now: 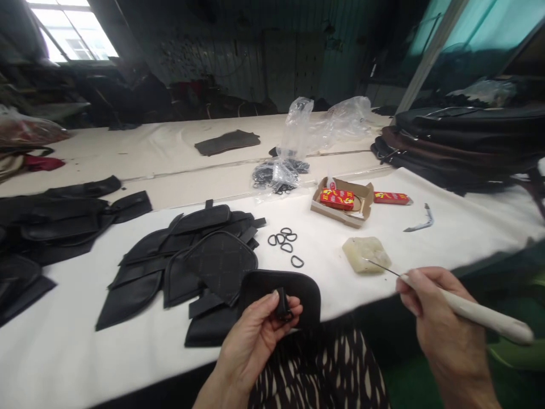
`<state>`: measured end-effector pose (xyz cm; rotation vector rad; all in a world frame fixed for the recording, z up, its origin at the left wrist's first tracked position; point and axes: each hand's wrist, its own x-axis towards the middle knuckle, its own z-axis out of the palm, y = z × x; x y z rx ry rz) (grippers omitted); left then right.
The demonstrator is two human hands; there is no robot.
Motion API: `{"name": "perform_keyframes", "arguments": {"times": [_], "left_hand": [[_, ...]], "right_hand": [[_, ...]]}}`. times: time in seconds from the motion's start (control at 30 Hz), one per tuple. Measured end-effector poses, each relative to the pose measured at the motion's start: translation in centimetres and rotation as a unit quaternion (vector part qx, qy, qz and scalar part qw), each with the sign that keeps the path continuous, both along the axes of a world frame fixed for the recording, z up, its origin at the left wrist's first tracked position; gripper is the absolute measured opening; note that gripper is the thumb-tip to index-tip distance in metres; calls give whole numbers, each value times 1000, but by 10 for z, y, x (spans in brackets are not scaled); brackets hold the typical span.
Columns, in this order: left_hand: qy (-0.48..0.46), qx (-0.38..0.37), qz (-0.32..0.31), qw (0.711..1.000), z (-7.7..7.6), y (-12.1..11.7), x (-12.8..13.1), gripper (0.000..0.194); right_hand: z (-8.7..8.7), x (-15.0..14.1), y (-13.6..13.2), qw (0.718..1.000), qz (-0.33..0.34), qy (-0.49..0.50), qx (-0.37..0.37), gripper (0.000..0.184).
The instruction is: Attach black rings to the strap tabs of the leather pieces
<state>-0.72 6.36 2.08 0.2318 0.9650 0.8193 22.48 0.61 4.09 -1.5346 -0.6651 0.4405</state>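
Black tab is pinched between the thumb and curled fingers of the left hand, held clear of a rounded leather panel at the near edge of a white-covered table; whether anything is fastened inside the tab is hidden by the fingers. Closed around a cream-handled awl, the right hand is raised off the table, the fine steel point held just above a pale block, possibly wax. Loose black D-rings are scattered beside a pile of black leather pieces, and a cardboard box of red packets is set farther along the table. A clear plastic bag of black rings is seen beyond them. Risks are posed by the exposed point, which could prick the left fingers if it were brought in toward the small tab while the tab is pinched so tightly. A smooth leather surface could also let the tab slip from the fingertips, especially if wax were carried onto it. Misplaced pressure could scratch or pierce the panel, while an elbow or sleeve swept across the table could scatter the unsecured rings or disturb the pile.
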Motion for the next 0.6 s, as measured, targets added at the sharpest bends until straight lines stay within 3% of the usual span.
{"name": "perform_keyframes", "arguments": {"times": [0.1, 0.23, 0.4, 0.6], "left_hand": [[-25, -1, -2, 1000, 0, -1, -1, 15], [-46, 4, -14, 999, -1, -2, -3, 15], [-63, 23, -42, 997, -1, -1, -5, 19], [-90, 48, -60, 993, -5, -2, -8, 20]], "right_hand": [[1, -18, -5, 982, 94, 156, 50, 21], [1, -56, -7, 956, 188, 227, 10, 25], [-5, -91, -4, 947, 230, 217, -56, 31], [-14, -96, 2, 958, 246, 127, -74, 30]]}}
